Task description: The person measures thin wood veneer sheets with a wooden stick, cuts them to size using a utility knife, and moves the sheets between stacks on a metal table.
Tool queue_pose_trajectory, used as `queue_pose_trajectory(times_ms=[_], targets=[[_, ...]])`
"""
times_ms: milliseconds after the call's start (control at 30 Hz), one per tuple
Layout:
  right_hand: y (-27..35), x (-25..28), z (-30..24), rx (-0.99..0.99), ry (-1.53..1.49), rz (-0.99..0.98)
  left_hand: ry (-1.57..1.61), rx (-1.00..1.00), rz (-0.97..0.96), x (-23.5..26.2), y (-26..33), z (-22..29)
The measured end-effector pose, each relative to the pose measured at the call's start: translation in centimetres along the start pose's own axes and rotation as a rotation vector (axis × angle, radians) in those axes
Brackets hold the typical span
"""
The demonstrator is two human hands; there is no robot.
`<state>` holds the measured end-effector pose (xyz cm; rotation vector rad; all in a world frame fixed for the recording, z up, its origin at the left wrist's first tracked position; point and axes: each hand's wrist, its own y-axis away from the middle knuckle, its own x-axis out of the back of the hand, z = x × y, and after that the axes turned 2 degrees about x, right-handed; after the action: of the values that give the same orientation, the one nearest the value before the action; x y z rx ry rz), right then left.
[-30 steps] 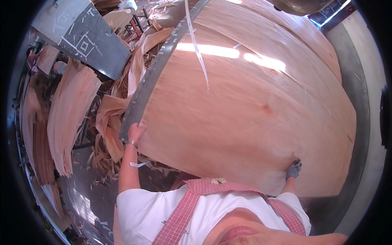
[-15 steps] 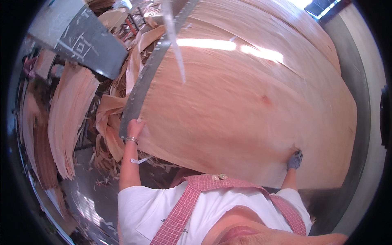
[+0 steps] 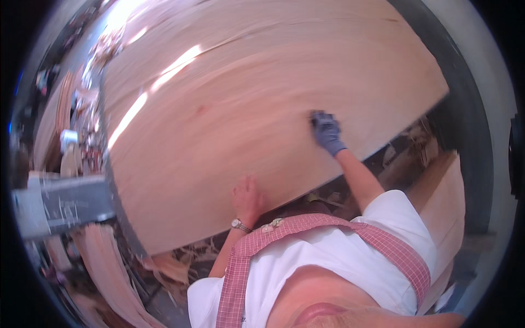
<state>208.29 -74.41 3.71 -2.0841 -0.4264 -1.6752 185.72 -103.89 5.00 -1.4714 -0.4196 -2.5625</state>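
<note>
Under both hands lies one large wood veneer sheet (image 3: pixel 262 109): the bare left hand (image 3: pixel 248 198) presses flat near its lower edge, the gloved right hand (image 3: pixel 327 133) flat farther up.

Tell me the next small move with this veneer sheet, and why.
Probably slide the sheet a little further forward. Both hands lie flat on it, the left hand near its close edge, the gloved right hand further in, neither gripping, so pushing suits better than lifting.

A broad veneer sheet (image 3: pixel 262 93) fills the front; scrap strips (image 3: pixel 109 268) crowd lower left.
</note>
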Motion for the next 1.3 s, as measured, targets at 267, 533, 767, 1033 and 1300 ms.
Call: queue_pose_trajectory(times_ms=[267, 533, 767, 1033, 1300], targets=[[-0.2, 2.0, 14.1, 0.096, -0.699, -0.071, -0.353, 0.246, -0.061, -4.4, -8.9, 9.5], [0.0, 6.9, 39.6, -0.026, 0.076, 0.051, -0.341, 0.451, -0.168, -5.7, -15.6, 8.1], [-1.9, 10.2, 59.4, -0.192, -0.033, 0.198, -0.477, -0.034, 0.192, -19.7, -34.5, 38.7], [-1.8, 13.0, 92.1, -0.555, -0.003, 0.227, -0.290, -0.478, -0.173, -29.6, -48.3, 78.5], [-5.6, 19.3, 121.1, -1.147, 0.126, 0.212, -0.227, -0.738, -0.099, -39.3, -56.5, 97.9]])
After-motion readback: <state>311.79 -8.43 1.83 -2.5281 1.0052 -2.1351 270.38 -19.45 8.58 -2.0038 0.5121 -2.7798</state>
